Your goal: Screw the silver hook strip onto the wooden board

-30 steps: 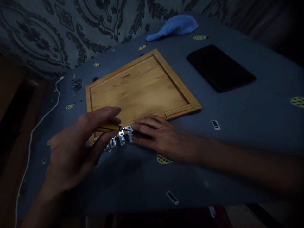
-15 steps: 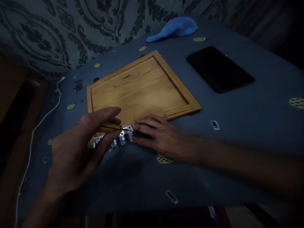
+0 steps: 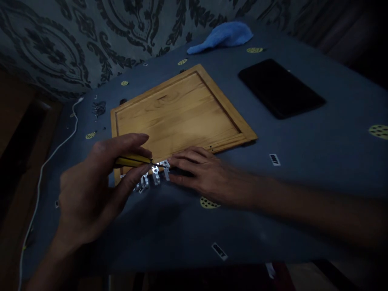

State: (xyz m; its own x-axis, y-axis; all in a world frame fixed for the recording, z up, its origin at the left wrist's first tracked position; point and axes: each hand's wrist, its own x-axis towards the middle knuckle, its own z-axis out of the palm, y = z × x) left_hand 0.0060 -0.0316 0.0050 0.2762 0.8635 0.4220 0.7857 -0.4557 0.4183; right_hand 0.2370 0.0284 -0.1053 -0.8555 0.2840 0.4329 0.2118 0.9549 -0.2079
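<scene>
My left hand pinches a small yellow-handled screwdriver between thumb and fingers, its tip pointing right at a silver metal bracket. My right hand lies low on the cloth, fingers pressed against that bracket at the near edge of the wooden board. Several more silver brackets lie in a row on the cloth just below the screwdriver tip.
A black phone lies on the blue cloth-covered table at the right. A blue rag sits at the far edge. Small dark hardware lies left of the board. A white cable runs down the left side.
My left hand with the screwdriver has drawn slightly left and back. My right hand has stayed on the bracket.
</scene>
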